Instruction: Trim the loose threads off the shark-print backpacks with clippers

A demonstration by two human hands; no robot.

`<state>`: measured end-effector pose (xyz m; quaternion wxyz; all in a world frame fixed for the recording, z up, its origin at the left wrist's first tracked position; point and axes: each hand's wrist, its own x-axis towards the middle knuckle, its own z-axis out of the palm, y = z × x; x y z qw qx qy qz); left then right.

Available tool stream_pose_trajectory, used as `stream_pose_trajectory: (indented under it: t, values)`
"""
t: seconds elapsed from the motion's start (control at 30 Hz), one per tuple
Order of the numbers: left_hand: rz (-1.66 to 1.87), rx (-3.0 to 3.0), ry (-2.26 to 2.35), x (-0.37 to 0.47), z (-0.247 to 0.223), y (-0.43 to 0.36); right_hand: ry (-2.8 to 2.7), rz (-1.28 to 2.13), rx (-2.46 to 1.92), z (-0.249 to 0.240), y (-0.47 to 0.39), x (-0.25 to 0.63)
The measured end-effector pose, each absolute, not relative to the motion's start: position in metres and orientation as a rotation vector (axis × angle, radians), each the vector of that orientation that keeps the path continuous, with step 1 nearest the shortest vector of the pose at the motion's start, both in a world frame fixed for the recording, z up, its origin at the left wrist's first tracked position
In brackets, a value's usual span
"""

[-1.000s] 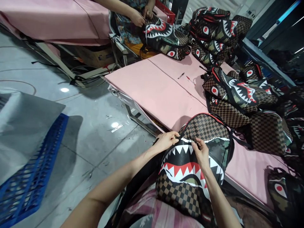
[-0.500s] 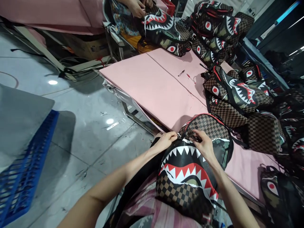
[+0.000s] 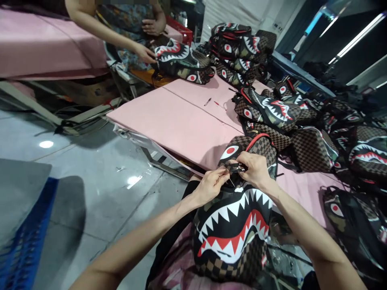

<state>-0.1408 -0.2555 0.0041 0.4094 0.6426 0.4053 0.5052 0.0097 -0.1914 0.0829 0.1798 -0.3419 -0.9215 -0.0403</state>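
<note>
A checkered backpack with a toothed shark mouth lies on my lap against the pink table's edge. At its upper part my left hand is closed in a pinch beside a thin pale thread. My right hand is wrapped round a small dark tool whose kind is unclear. Both hands are close together over the dark middle section, below the backpack's red-rimmed top and round red eye.
On the pink table lie a pen and a red pen. Piled backpacks line the right side. Across the table, a person's hand touches another backpack. A blue crate stands at left.
The view has shifted, and the table items appear further left. My hands have come closer together. The backpack has turned, showing its red eye. The other person's hands have moved apart.
</note>
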Motion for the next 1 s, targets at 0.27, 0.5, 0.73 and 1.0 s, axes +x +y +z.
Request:
stream_pose_trajectory:
  t: [0.27, 0.5, 0.73, 1.0]
  values:
    - [1.014, 1.912, 0.909, -0.082, 0.101, -0.288, -2.181, -0.310, -0.834, 0.112, -0.235, 0.089]
    - [0.909, 1.996, 0.867, -0.020, 0.093, -0.309, -1.894, 0.184, -0.914, 0.093, -0.279, 0.170]
    - [0.854, 1.936, 0.869, 0.004, 0.097, -0.310, -1.965, 0.041, -1.450, 0.091, -0.347, 0.215]
    - [0.914, 1.518, 0.948, 0.014, 0.097, -0.305, -2.077, 0.004, -1.390, 0.080, -0.357, 0.205]
